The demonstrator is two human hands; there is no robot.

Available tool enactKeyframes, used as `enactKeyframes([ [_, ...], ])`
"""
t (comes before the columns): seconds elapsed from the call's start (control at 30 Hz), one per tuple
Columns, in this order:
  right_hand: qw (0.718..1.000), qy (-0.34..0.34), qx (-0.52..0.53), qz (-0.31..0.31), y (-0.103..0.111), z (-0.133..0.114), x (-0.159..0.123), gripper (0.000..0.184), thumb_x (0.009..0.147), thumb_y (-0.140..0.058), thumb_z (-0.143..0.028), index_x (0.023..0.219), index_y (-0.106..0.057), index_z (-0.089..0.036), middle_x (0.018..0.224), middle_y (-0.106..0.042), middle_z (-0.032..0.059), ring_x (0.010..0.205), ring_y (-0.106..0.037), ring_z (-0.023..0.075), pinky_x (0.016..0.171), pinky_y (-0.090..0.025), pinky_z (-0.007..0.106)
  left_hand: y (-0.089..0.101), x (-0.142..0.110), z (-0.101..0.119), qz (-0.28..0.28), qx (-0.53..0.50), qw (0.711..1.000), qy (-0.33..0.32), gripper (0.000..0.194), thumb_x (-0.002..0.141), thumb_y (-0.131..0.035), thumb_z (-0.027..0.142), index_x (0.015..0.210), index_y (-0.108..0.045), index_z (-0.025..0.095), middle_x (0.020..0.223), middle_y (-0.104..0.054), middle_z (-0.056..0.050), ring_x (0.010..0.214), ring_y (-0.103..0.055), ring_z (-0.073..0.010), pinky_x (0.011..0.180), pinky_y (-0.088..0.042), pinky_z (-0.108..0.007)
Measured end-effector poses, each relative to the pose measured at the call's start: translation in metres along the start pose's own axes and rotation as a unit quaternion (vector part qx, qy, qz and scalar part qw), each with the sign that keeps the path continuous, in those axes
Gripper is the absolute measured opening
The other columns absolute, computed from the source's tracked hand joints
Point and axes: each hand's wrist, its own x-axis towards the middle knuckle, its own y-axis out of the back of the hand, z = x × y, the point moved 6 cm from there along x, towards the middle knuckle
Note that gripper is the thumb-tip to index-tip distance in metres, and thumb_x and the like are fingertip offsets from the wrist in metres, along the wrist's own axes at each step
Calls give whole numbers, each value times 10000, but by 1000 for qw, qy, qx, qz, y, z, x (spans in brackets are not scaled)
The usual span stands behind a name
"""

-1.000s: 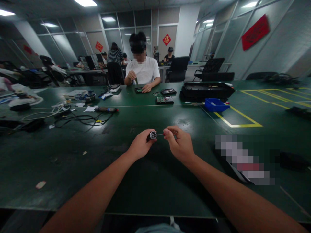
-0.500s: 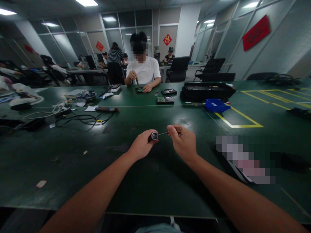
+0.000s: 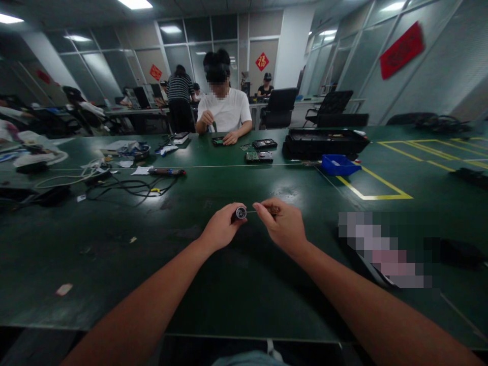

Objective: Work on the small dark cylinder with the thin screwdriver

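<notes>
My left hand [image 3: 223, 227] is closed around a small dark cylinder [image 3: 241, 213] whose round, silvery-rimmed end faces me. Level with it, my right hand [image 3: 284, 221] grips a screwdriver [image 3: 273, 209] with a reddish-brown translucent handle. Its thin metal shaft runs left toward the cylinder's side; whether the tip touches or enters it I cannot tell. Both hands are held above the green tabletop [image 3: 229, 295].
Across the table a person in a white shirt [image 3: 232, 109] works on a hard drive [image 3: 218, 141]. More drives [image 3: 259, 157], a black tray [image 3: 324, 147] and a blue bin [image 3: 339, 165] lie ahead. Cables [image 3: 125, 188] and an electric screwdriver [image 3: 166, 172] are left; a blurred-out flat object [image 3: 381, 251] is right.
My right fingers have shifted on the screwdriver, with the thumb now further left and more of the handle showing. The left hand and the cylinder have barely moved.
</notes>
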Motion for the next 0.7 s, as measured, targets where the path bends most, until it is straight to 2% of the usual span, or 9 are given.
enactKeyframes([
  [0.1, 999, -2, 38, -22, -4, -2, -2, 185, 924, -604, -371, 1007, -656, -214, 723, -696, 12, 578, -629, 153, 571, -465, 275, 0, 0, -2, 0, -1, 1000, 5, 284, 886, -641, 229, 1169, -630, 235, 1134, -684, -46, 1027, -640, -216, 917, -498, -360],
  [0.17, 998, 4, 53, -25, -4, -3, -3, 220, 916, -599, -317, 1110, -599, -213, 799, -704, 31, 657, -667, 174, 634, -509, 293, 2, 0, -2, 10, 6, 1000, 9, 279, 882, -642, 220, 1160, -629, 236, 1129, -682, -40, 1020, -637, -214, 912, -492, -355],
  [0.27, 996, 23, 71, -38, -4, -4, -2, 210, 904, -580, -253, 1108, -567, -208, 891, -703, 54, 786, -698, 193, 734, -543, 320, 3, 0, -3, 23, 17, 1000, 11, 273, 879, -640, 209, 1151, -626, 234, 1112, -678, -34, 1013, -632, -212, 905, -484, -352],
  [0.33, 996, 30, 69, -55, -5, -5, -1, 167, 899, -587, -259, 1058, -580, -208, 896, -701, 52, 792, -697, 190, 746, -546, 320, 3, 0, -2, 17, 15, 1000, 9, 262, 885, -631, 209, 1145, -626, 232, 1104, -677, -35, 1008, -631, -209, 897, -485, -350],
  [0.43, 997, 21, 46, -63, -4, -3, -1, 154, 931, -579, -347, 992, -613, -210, 850, -710, 42, 749, -690, 185, 690, -521, 302, 2, 0, -1, 8, 17, 1000, 9, 248, 890, -622, 214, 1138, -629, 233, 1108, -676, -39, 1006, -629, -211, 895, -488, -355],
  [0.57, 999, -19, 14, -46, -4, 3, -1, 281, 979, -510, -441, 909, -652, -209, 668, -672, 8, 581, -637, 158, 568, -435, 281, 3, -1, 0, 7, 22, 1000, 16, 254, 888, -628, 215, 1142, -630, 233, 1113, -679, -43, 1003, -630, -217, 899, -488, -362],
  [0.7, 998, -30, 21, -46, -7, 4, -2, 269, 970, -535, -438, 1065, -639, -209, 640, -661, -12, 527, -611, 147, 538, -418, 274, 2, -1, -1, 5, 18, 1000, 19, 263, 884, -636, 213, 1147, -633, 228, 1104, -677, -43, 984, -632, -212, 885, -490, -353],
])
